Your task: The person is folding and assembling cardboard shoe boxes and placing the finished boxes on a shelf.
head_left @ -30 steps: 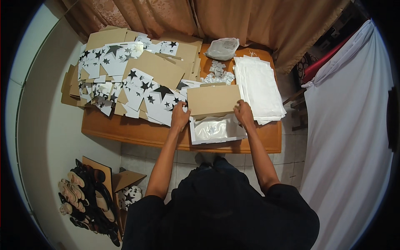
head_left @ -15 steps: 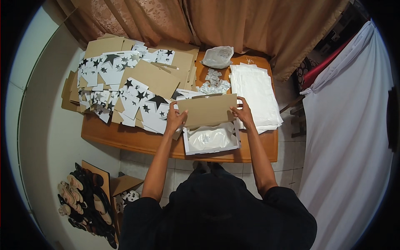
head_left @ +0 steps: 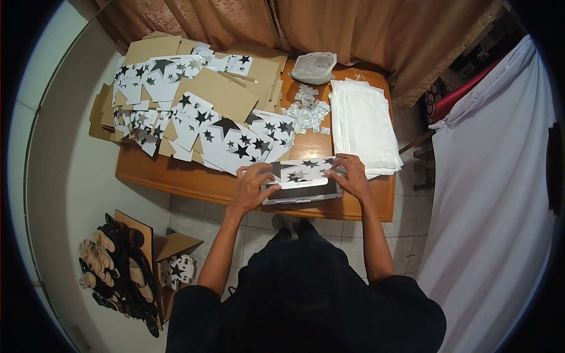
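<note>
Cardboard lid (head_left: 307, 169) lowered over box (head_left: 301, 200) | star-printed, oblong | hands (head_left: 253, 182) (head_left: 352, 175) holding ends

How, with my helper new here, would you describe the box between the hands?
Find the near edge of the wooden table. There, the left hand and right hand hold a star-printed box by its partly raised lid. Unlike the flat cardboard heaped leftward, it is folded into shape.

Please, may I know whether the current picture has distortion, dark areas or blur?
Head view: the table bows along its front edge; corners are black; the black shirt shows little detail; shade lies beneath the lid; left hand and right hand look fairly sharp.
</note>
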A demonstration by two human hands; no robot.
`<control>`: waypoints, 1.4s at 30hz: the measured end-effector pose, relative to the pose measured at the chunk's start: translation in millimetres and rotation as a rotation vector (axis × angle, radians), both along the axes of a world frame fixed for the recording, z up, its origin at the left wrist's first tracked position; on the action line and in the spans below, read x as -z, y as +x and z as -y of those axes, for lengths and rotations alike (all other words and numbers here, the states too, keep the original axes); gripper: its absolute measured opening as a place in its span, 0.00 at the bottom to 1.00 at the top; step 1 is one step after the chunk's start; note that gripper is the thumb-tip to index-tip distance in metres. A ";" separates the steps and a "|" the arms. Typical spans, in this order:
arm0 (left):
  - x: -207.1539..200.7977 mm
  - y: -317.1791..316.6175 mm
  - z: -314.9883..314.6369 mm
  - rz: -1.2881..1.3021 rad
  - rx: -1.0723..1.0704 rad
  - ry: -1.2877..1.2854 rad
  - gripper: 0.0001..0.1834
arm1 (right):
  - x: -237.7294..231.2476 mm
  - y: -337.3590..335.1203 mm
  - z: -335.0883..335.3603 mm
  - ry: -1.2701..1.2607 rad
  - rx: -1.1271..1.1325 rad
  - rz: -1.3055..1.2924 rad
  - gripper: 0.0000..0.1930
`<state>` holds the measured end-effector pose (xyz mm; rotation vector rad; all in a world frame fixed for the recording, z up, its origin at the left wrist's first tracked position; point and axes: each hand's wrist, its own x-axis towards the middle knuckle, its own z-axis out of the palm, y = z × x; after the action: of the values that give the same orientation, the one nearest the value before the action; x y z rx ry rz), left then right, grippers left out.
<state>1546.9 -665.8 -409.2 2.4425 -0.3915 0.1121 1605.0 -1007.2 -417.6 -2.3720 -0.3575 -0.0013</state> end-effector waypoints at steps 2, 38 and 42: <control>-2.2 -7.3 10.5 -0.012 0.131 0.041 0.18 | 4.2 -9.1 -2.9 -0.059 -0.070 -0.034 0.23; 92.5 -45.7 53.0 0.248 0.180 0.229 0.19 | 87.9 -83.5 -47.3 -0.117 -0.239 0.388 0.14; 97.1 -47.1 54.9 0.243 0.145 0.218 0.18 | 75.0 -97.6 -50.0 -0.101 -0.277 0.376 0.15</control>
<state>1499.8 -720.7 -506.3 2.6112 -0.7203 0.3203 1507.4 -957.1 -492.5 -2.3970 -0.8814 -0.3087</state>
